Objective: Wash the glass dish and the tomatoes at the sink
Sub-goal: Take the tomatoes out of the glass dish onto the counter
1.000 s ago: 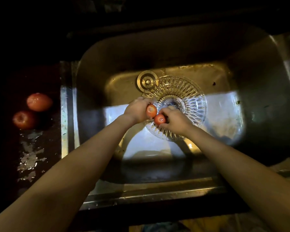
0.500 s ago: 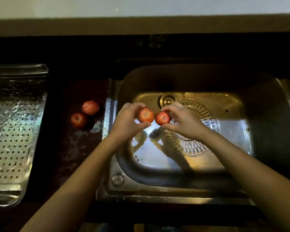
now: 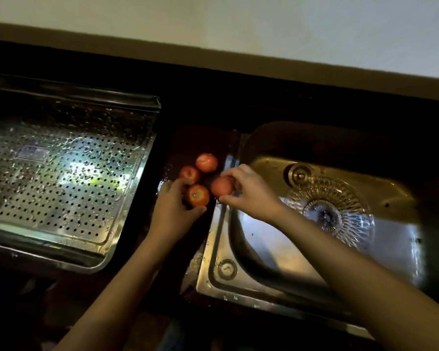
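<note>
Grips a first tomato (image 3: 197,195) in the left hand (image 3: 171,211), thumb and fingers curled round its sides, low over the wet dark counter (image 3: 185,140) between the perforated metal tray (image 3: 61,178) and the sink (image 3: 213,250); cannot tell whether it touches the surface. Pinches a second tomato (image 3: 221,186) in the right hand (image 3: 251,196), fingertips above and thumb below, right at the sink's left rim. Notes a third tomato (image 3: 189,173) and a fourth tomato (image 3: 206,162) lying free on the counter just behind, close together, the third just beside the left fingertips. Finds the glass dish (image 3: 340,216) flat on the bottom of the sink basin, to the right of both hands and apart from them, its far-left edge beside the drain (image 3: 299,174). Records water droplets on tray and counter.
</note>
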Demonstrator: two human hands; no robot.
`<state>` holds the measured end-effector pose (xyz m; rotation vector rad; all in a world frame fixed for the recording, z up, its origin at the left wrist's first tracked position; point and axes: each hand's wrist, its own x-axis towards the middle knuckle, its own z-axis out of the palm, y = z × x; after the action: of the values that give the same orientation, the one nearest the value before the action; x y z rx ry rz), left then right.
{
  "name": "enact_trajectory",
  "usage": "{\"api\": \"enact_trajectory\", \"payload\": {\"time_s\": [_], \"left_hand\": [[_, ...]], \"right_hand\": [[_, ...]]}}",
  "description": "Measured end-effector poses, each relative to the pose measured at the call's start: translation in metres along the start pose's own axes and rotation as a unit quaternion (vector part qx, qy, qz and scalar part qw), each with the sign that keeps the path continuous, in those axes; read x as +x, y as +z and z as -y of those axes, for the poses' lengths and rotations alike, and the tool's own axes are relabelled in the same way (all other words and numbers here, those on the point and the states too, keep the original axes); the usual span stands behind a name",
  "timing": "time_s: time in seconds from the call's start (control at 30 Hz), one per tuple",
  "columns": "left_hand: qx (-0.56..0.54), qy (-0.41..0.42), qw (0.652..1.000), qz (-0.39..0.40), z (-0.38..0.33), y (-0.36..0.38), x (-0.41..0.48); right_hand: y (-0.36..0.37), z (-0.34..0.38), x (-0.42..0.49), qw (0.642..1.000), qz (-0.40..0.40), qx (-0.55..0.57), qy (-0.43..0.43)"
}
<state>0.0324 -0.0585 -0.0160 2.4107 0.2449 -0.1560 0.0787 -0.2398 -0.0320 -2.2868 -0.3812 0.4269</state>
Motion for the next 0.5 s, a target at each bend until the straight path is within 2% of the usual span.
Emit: {"api": "enact_trajectory", "payload": {"time_s": [0.23, 0.5], "left_hand": [[-0.025, -0.020, 0.999, 0.001, 0.009, -0.002, 0.000], [-0.022, -0.034, 0.999, 0.009, 0.013, 0.001, 0.003]], "right_hand": [[0.021, 0.015, 0.010, 0.998, -0.045, -0.006, 0.037], [0.031, 0.023, 0.011, 0.997, -0.052, -0.009, 0.059]]}}
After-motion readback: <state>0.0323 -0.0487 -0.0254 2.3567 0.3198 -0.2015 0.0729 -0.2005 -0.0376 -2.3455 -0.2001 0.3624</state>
